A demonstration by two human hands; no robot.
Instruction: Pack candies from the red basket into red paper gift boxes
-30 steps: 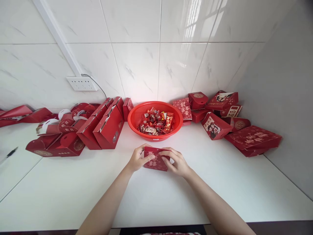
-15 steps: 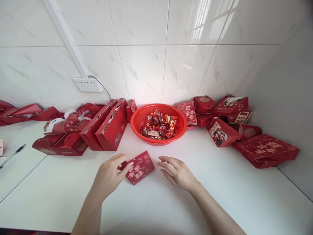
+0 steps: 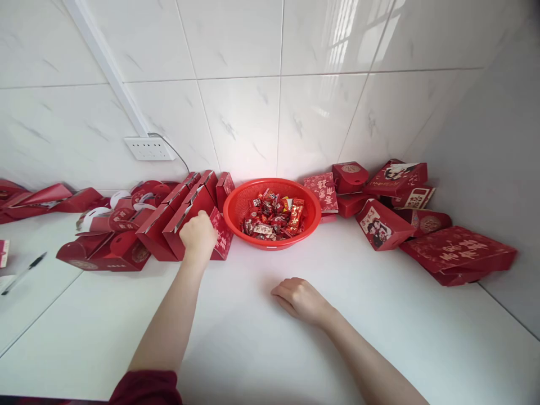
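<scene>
My left hand (image 3: 198, 235) is closed on a small red box (image 3: 221, 235) with pale lettering, beside the upright red boxes (image 3: 179, 222) left of the basket. Its fingertips are hidden behind the hand. Over the white table in front of the basket, my right hand (image 3: 301, 299) has its fingers curled together; whether anything is inside cannot be seen. A red plastic basket (image 3: 271, 244) stands near the wall, with wrapped candies (image 3: 274, 214) inside it.
Red boxes with rounded flaps (image 3: 113, 247) lie at the left, near a pen (image 3: 24, 273). More red boxes (image 3: 459, 250) are piled at the right. A socket panel (image 3: 149, 148) is on the tiled wall.
My left hand has carried the small red box forward and slightly left, up to the standing boxes. My right hand has stayed nearly in place, and its spread fingers have curled in.
</scene>
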